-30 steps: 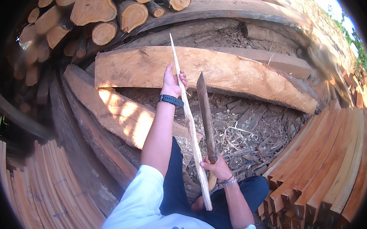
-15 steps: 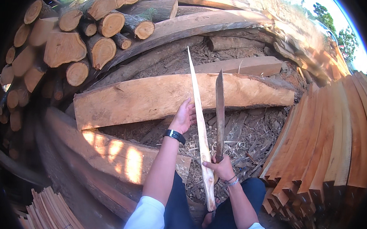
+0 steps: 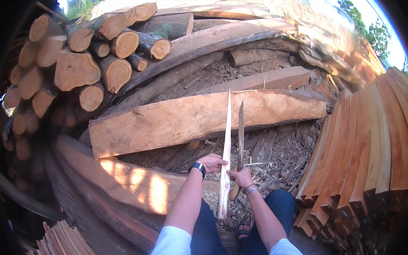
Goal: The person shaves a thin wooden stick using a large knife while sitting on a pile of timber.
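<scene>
Your left hand (image 3: 213, 162) touches the stick (image 3: 227, 137), its grip unclear; your right hand (image 3: 243, 176) clasps the knife (image 3: 241, 136). The stick's far end is pointed, near end blunt.

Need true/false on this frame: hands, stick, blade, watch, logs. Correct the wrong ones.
1. The right hand grips the machete. True.
2. The pale stick tapers to a point at its far end. True.
3. The machete blade is left of the pale stick in the picture. False: it is to the right.
4. The dark watch is on the right wrist. False: it is on the left.
5. Cut logs are piled at upper left. True.
6. The left hand is far from the pale stick. False: it touches it.
</scene>
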`<action>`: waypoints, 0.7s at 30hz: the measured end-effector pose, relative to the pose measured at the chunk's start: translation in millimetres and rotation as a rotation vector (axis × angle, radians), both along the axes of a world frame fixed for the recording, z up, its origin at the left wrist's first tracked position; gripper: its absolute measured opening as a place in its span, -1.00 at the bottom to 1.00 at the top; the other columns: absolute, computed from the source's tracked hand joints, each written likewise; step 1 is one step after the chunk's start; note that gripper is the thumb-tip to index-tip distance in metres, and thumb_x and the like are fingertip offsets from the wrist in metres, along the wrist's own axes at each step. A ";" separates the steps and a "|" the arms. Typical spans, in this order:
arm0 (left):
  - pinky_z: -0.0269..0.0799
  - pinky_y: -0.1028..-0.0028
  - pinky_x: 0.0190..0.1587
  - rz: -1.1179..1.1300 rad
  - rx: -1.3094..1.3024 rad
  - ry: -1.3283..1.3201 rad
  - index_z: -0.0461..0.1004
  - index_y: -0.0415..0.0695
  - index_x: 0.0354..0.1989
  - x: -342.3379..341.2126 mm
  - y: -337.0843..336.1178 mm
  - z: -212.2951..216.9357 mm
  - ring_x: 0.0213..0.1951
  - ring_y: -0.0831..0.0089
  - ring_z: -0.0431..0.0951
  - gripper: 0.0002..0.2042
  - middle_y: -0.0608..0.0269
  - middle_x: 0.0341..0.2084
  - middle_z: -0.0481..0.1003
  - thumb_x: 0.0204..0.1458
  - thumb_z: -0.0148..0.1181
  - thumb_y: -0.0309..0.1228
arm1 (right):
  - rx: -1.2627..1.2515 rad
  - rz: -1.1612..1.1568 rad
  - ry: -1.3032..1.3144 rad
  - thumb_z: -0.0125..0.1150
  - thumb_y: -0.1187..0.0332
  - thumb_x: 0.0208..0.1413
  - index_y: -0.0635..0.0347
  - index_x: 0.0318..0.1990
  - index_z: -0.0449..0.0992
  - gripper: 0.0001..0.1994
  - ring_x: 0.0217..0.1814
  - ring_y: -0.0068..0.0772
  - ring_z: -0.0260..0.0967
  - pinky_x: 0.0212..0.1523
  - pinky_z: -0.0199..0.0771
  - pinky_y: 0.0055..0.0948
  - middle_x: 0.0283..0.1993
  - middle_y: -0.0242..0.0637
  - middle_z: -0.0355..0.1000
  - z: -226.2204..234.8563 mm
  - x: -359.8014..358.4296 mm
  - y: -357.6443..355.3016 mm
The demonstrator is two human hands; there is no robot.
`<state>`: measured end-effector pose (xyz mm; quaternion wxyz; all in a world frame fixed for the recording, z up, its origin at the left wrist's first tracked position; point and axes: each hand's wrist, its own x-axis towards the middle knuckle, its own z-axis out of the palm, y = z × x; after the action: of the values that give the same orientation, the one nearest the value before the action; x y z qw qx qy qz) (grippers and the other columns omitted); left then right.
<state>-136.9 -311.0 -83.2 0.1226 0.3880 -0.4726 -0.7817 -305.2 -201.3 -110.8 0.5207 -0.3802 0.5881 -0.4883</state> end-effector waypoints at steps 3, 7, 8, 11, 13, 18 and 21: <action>0.46 0.37 0.03 0.042 -0.004 0.087 0.42 -0.20 -0.08 7.7 -1.1 -2.1 -0.11 0.42 0.54 -0.75 0.23 -0.18 0.52 0.07 0.22 -0.46 | -0.021 0.018 -0.153 0.34 0.53 -0.05 0.33 -0.51 0.44 -0.84 -0.46 -0.42 0.50 -0.38 0.58 -0.47 -0.44 -0.22 0.48 14.0 2.1 6.8; 0.42 0.30 0.07 0.184 -0.130 0.145 0.34 -0.12 0.02 -2.2 1.1 14.6 -0.07 0.39 0.53 -0.73 0.21 -0.17 0.52 0.15 0.13 -0.44 | -0.065 -0.002 -0.260 0.23 0.58 0.04 0.35 -0.51 0.41 -0.86 -0.37 -0.30 0.57 -0.36 0.64 -0.50 -0.36 -0.06 0.52 13.2 -24.2 11.2; 0.41 0.29 0.08 0.230 -0.179 0.151 0.32 -0.10 0.05 -5.8 1.6 22.4 -0.08 0.38 0.53 -0.71 0.19 -0.16 0.52 0.17 0.12 -0.41 | -0.069 0.000 -0.268 0.22 0.58 0.05 0.36 -0.51 0.41 -0.86 -0.36 -0.29 0.57 -0.36 0.64 -0.50 -0.34 -0.03 0.52 12.5 -35.0 13.1; 0.44 0.29 0.01 0.280 -0.365 0.216 0.20 -0.10 0.11 1.7 -5.7 39.5 -0.10 0.34 0.55 -0.67 0.09 -0.17 0.53 0.26 -0.01 -0.26 | -0.062 0.001 -0.228 0.20 0.55 0.08 0.43 -0.44 0.45 -0.88 -0.36 -0.28 0.58 -0.37 0.65 -0.49 -0.33 0.00 0.53 14.6 -50.5 21.7; 0.49 0.31 -0.09 0.391 -0.483 0.295 0.20 -0.10 0.10 1.8 -10.1 50.9 -0.19 0.34 0.57 -0.68 0.13 -0.26 0.52 0.27 -0.03 -0.24 | -0.067 -0.005 -0.214 0.19 0.53 0.09 0.47 -0.41 0.46 -0.87 -0.37 -0.31 0.57 -0.38 0.66 -0.48 -0.34 -0.02 0.53 16.1 -58.4 26.9; 0.52 0.48 -0.39 0.629 -0.593 0.430 0.21 -0.09 0.05 -11.6 -11.3 82.1 -0.45 0.47 0.53 -0.71 0.26 -0.47 0.43 0.28 -0.06 -0.21 | -0.086 -0.042 -0.206 0.21 0.51 0.09 0.48 -0.39 0.48 -0.86 -0.41 -0.33 0.57 -0.40 0.65 -0.50 -0.36 -0.05 0.53 14.3 -87.1 34.3; 0.49 0.53 -0.44 0.582 -0.652 0.502 0.20 -0.09 0.05 -10.9 -9.9 90.2 -0.50 0.53 0.47 -0.72 0.28 -0.47 0.41 0.25 0.01 -0.29 | -0.071 -0.080 -0.221 0.22 0.50 0.09 0.46 -0.41 0.48 -0.86 -0.44 -0.35 0.56 -0.43 0.63 -0.53 -0.39 -0.09 0.54 20.0 -84.6 37.4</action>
<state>-147.8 -320.9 7.0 0.5602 0.2451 -0.5202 -0.5963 -389.8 -163.9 -90.8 0.5487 -0.3184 0.5242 -0.5681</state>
